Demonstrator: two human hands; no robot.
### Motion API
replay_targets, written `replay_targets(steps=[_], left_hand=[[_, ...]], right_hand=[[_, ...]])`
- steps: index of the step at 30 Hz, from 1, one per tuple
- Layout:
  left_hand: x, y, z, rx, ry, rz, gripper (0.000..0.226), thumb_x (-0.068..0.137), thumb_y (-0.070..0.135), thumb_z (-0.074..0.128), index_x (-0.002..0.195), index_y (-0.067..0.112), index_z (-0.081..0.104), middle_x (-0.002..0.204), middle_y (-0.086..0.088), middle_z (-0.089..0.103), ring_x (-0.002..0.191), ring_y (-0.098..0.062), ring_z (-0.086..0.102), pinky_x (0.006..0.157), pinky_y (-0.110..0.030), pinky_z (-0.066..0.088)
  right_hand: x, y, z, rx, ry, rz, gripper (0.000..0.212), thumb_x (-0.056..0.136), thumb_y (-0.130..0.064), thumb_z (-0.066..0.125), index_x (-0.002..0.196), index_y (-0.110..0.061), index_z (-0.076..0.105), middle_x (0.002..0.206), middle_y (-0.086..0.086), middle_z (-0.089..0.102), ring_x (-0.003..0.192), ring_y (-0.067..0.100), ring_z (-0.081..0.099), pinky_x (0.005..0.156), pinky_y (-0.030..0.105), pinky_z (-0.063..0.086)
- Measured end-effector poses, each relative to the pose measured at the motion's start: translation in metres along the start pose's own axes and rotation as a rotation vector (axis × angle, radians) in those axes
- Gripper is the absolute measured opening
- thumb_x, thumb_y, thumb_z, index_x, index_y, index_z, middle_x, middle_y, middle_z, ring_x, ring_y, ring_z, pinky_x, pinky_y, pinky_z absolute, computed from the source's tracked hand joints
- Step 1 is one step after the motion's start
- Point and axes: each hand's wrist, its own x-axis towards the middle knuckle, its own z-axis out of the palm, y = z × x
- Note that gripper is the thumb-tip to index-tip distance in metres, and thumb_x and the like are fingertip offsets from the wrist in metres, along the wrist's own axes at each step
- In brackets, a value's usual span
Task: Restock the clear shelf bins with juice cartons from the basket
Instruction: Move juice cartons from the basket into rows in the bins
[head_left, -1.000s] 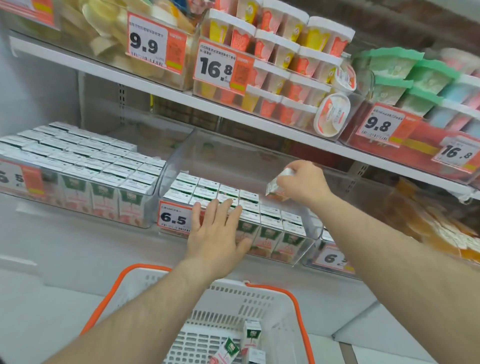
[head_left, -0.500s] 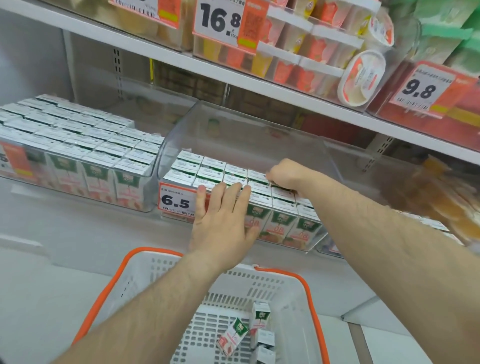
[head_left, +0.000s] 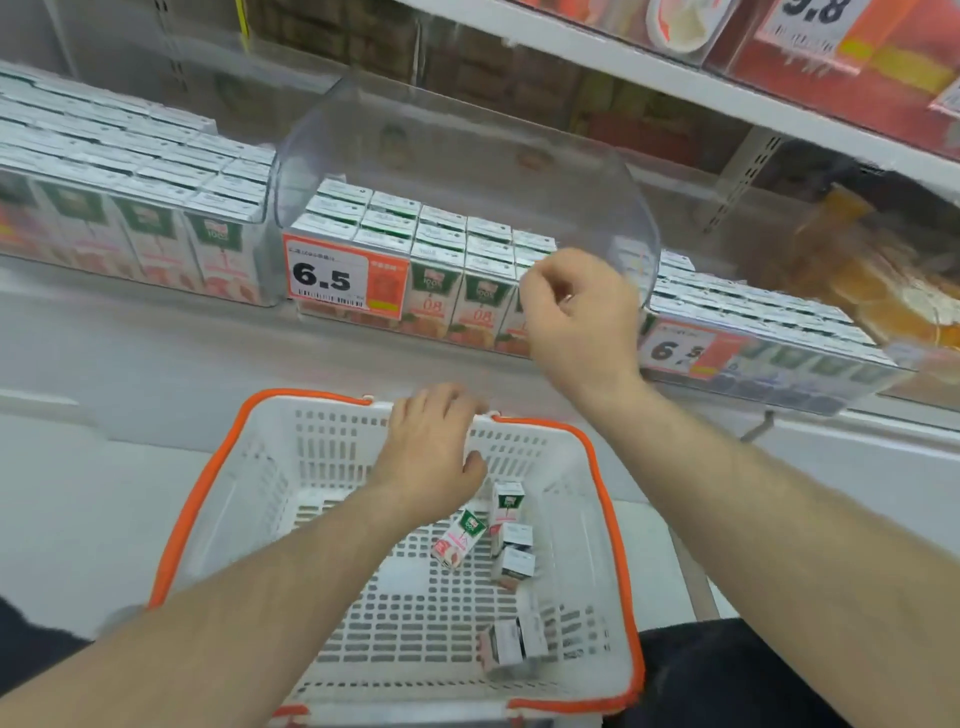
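Note:
A white basket with an orange rim (head_left: 208, 488) stands below the shelf, holding several small juice cartons (head_left: 511, 540) at its right side. My left hand (head_left: 428, 452) hovers over the basket's far edge, fingers curled downward, holding nothing that I can see. My right hand (head_left: 576, 312) is in front of the middle clear bin (head_left: 467, 150), fingers loosely closed and empty. That bin holds rows of white and green cartons (head_left: 431, 234) in its front half, behind a 6.5 price tag (head_left: 345, 278).
A full clear bin of cartons (head_left: 130, 171) stands to the left, another carton bin (head_left: 769, 332) to the right. An upper shelf edge (head_left: 675, 78) with other bins overhangs. Orange packs (head_left: 872, 280) lie at far right.
My right hand has left the carton in the middle bin and pulled back empty. My left hand came off the bin front and dropped over the basket. The view tilted downward.

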Motion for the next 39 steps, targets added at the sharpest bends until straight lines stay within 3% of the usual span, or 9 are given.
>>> replay_targets(steps=[4, 7, 11, 15, 18, 21, 26, 32, 39], left_hand=[[-0.019, -0.014, 0.02, -0.134, -0.436, -0.242, 0.043, 0.09, 0.02, 0.055, 0.132, 0.024, 0.046, 0.117, 0.008, 0.055, 0.094, -0.016, 0.056, 0.083, -0.032, 0.048], [-0.03, -0.022, 0.036, -0.103, -0.599, -0.275, 0.042, 0.091, 0.022, 0.056, 0.132, 0.024, 0.045, 0.119, 0.006, 0.057, 0.089, -0.016, 0.056, 0.077, -0.03, 0.047], [-0.036, -0.029, 0.053, -0.13, -0.674, -0.323, 0.038, 0.093, 0.029, 0.056, 0.13, 0.027, 0.047, 0.12, 0.008, 0.058, 0.099, -0.016, 0.056, 0.087, -0.035, 0.049], [-0.035, -0.034, 0.068, -0.145, -0.712, -0.323, 0.038, 0.094, 0.023, 0.052, 0.132, 0.025, 0.047, 0.12, 0.006, 0.058, 0.096, -0.016, 0.057, 0.087, -0.036, 0.05], [-0.035, -0.036, 0.079, -0.145, -0.765, -0.327, 0.039, 0.094, 0.02, 0.051, 0.133, 0.024, 0.046, 0.123, 0.006, 0.057, 0.092, -0.015, 0.057, 0.083, -0.035, 0.051], [-0.033, -0.039, 0.088, -0.156, -0.795, -0.333, 0.037, 0.094, 0.019, 0.05, 0.131, 0.023, 0.048, 0.122, 0.005, 0.058, 0.098, -0.016, 0.058, 0.088, -0.036, 0.051], [-0.034, -0.045, 0.101, -0.19, -0.799, -0.369, 0.034, 0.092, 0.017, 0.051, 0.125, 0.022, 0.054, 0.116, 0.007, 0.06, 0.083, -0.008, 0.058, 0.069, -0.026, 0.048], [-0.037, -0.051, 0.109, -0.19, -0.831, -0.418, 0.034, 0.093, 0.018, 0.053, 0.126, 0.024, 0.055, 0.12, 0.007, 0.059, 0.097, -0.011, 0.056, 0.083, -0.028, 0.048], [-0.042, -0.055, 0.108, -0.134, -0.882, -0.439, 0.032, 0.091, 0.019, 0.055, 0.123, 0.024, 0.056, 0.122, 0.004, 0.057, 0.102, -0.016, 0.058, 0.088, -0.034, 0.051]], right_hand=[[-0.066, 0.051, 0.027, -0.134, -0.38, 0.431, 0.022, 0.089, -0.017, 0.054, 0.07, -0.01, 0.064, 0.057, -0.004, 0.054, 0.056, 0.01, 0.047, 0.055, 0.028, 0.038], [-0.11, 0.1, 0.047, -0.293, -0.814, 0.56, 0.018, 0.093, -0.024, 0.053, 0.089, -0.013, 0.067, 0.086, 0.004, 0.067, 0.078, 0.022, 0.06, 0.067, 0.03, 0.046], [-0.168, 0.139, 0.054, -0.499, -1.344, 0.424, 0.05, 0.092, -0.038, 0.059, 0.139, -0.024, 0.048, 0.135, 0.013, 0.052, 0.117, 0.03, 0.054, 0.086, 0.03, 0.043], [-0.213, 0.169, 0.063, -0.846, -1.639, -0.01, 0.102, 0.069, -0.074, 0.067, 0.152, -0.043, 0.015, 0.161, 0.015, 0.005, 0.142, 0.043, 0.023, 0.11, 0.06, 0.025], [-0.236, 0.178, 0.072, -0.81, -1.726, -0.193, 0.108, 0.067, -0.073, 0.068, 0.154, -0.04, 0.014, 0.163, 0.013, -0.01, 0.147, 0.048, -0.002, 0.11, 0.071, 0.005], [-0.244, 0.183, 0.079, -0.879, -1.76, -0.257, 0.103, 0.07, -0.072, 0.066, 0.154, -0.032, 0.022, 0.163, 0.012, -0.003, 0.146, 0.048, -0.006, 0.11, 0.074, 0.007], [-0.244, 0.196, 0.085, -0.781, -1.583, -0.076, 0.076, 0.074, -0.074, 0.053, 0.125, -0.019, 0.059, 0.133, 0.009, 0.048, 0.121, 0.032, 0.035, 0.097, 0.049, 0.041], [-0.255, 0.208, 0.088, -0.769, -1.601, 0.056, 0.075, 0.07, -0.065, 0.066, 0.13, -0.024, 0.045, 0.137, 0.007, 0.045, 0.122, 0.033, 0.044, 0.095, 0.05, 0.042], [-0.232, 0.222, 0.093, -0.531, -1.542, 0.292, 0.065, 0.075, -0.036, 0.081, 0.129, -0.022, 0.047, 0.127, 0.003, 0.06, 0.11, 0.023, 0.058, 0.081, 0.03, 0.045]])
